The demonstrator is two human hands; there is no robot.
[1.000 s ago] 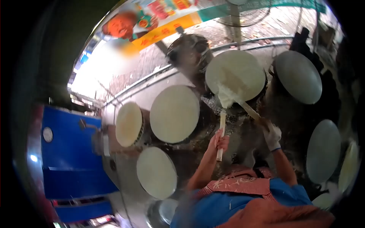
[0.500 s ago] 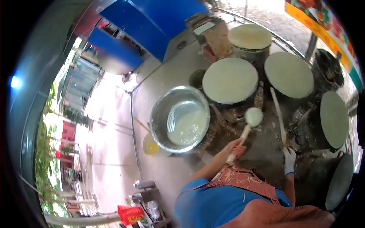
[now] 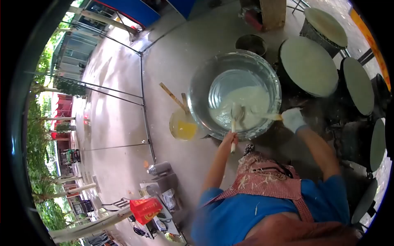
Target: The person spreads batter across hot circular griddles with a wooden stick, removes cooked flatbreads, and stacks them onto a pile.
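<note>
White batter (image 3: 256,98) pools in the basin (image 3: 200,91). Left grip (image 3: 229,140) clasps a ladle (image 3: 233,125) inside it, right grip (image 3: 293,119) a stick (image 3: 271,116) over its rim; tilting either could spill batter

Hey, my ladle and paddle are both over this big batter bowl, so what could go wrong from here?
Batter could drip over the rim when the ladle in your left hand lifts out.
The paddle in your gloved right hand is close to the ladle, so the two might knock and splash.
The tub with yellow contents sits close beside the bowl; a nudge might tip it.
</note>
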